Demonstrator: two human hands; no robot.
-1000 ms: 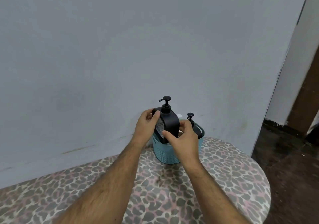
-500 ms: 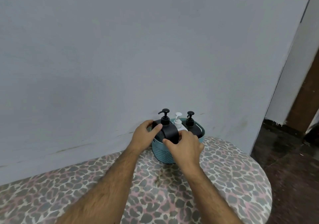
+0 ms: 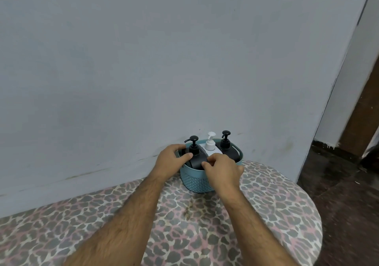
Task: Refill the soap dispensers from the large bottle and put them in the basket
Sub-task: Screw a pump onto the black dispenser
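You see: basket (image 3: 196, 180) – teal perforated plastic, matt | dispensers (image 3: 195, 159) – smooth black plastic, slight sheen | tabletop (image 3: 266, 214) – leopard-print cloth | wall (image 3: 143, 60) – matt paint

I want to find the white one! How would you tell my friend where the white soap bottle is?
Look at the leopard-print table by the grey wall, where a teal basket sits. Three pump bottles stand inside it in a row. The white soap bottle is the middle one, between two black ones.

We find no readable text, brand, number or sign anywhere; if the dispensers (image 3: 196, 157) carry labels, the basket (image 3: 194, 180) perhaps hides them from us.
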